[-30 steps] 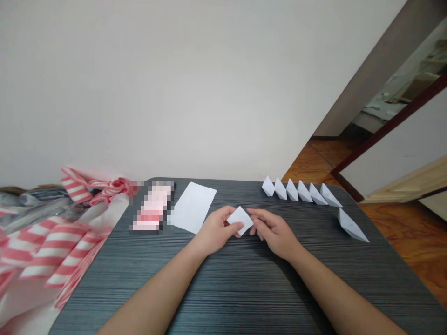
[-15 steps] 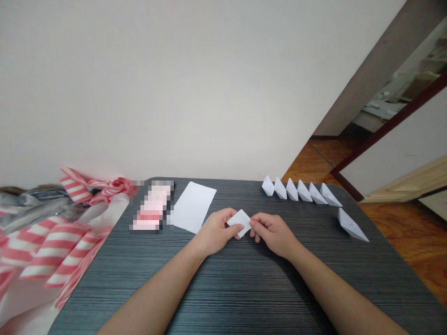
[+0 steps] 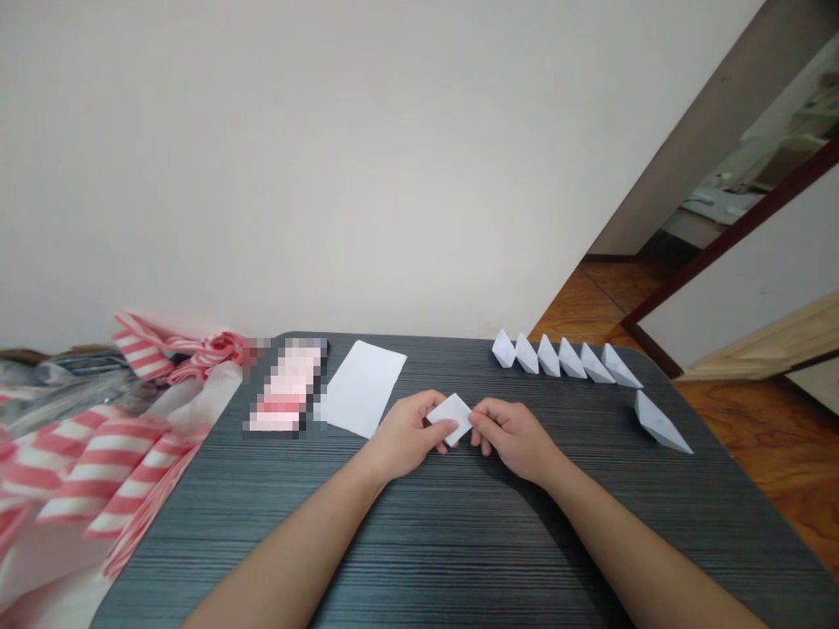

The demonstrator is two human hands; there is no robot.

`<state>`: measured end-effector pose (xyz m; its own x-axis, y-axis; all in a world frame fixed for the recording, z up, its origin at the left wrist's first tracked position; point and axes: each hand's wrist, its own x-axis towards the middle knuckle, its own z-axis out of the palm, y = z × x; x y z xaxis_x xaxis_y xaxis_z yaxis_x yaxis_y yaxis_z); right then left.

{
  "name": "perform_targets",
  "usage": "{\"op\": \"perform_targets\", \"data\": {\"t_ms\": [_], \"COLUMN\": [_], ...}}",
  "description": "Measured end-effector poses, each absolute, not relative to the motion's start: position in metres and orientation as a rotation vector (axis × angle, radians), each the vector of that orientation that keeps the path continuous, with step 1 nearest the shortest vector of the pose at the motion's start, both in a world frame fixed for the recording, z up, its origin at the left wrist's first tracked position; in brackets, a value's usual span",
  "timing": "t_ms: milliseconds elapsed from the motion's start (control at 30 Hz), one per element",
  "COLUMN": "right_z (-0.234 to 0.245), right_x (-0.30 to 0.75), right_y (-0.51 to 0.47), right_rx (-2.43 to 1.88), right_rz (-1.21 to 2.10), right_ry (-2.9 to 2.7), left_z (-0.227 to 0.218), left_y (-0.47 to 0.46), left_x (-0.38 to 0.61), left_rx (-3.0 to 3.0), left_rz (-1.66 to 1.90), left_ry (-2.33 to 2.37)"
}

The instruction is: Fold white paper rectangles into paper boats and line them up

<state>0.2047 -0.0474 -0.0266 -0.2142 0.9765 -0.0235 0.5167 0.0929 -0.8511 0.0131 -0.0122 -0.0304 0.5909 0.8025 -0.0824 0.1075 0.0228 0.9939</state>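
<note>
A small folded square of white paper (image 3: 452, 411) is held above the dark table, turned so that a corner points away from me. My left hand (image 3: 410, 437) grips its left side, the thumb lying on top and the fingers partly hidden underneath. At the right corner my right hand (image 3: 511, 432) pinches the paper between thumb and forefinger. Flat on the table beyond my left hand lies a sheet of white paper (image 3: 365, 389). Several folded paper boats (image 3: 549, 356) stand in a row at the back right, and another paper boat (image 3: 659, 424) sits nearer the right edge.
The dark wood-grain table (image 3: 419, 542) backs onto a pale wall (image 3: 367, 175). A pixelated rectangular object (image 3: 285, 389) lies at the table's left. Red-and-white striped cloth (image 3: 98, 463) is heaped beyond the left edge. Wooden floor (image 3: 780, 445) shows on the right.
Both hands and the folded paper stay almost in place. Only slight finger movement shows around the paper.
</note>
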Motion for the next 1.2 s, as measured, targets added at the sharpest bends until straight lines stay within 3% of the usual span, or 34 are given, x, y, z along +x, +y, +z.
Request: {"op": "perform_targets", "data": {"t_ms": [933,1200], "right_z": [-0.0224,-0.0241], "right_x": [0.2065,0.2042], "right_y": [-0.051,-0.0499], "right_rx": [-1.412,-1.345], "right_rz": [0.934,1.036], "right_ry": [-1.811,-1.777], "left_z": [-0.0233,-0.0236], "left_y": [-0.0114,-0.0134], "left_x": [0.0161,0.0133], "left_rx": [1.327,1.392], "left_rz": [0.629,0.602], "left_ry": [0.773,0.803]}}
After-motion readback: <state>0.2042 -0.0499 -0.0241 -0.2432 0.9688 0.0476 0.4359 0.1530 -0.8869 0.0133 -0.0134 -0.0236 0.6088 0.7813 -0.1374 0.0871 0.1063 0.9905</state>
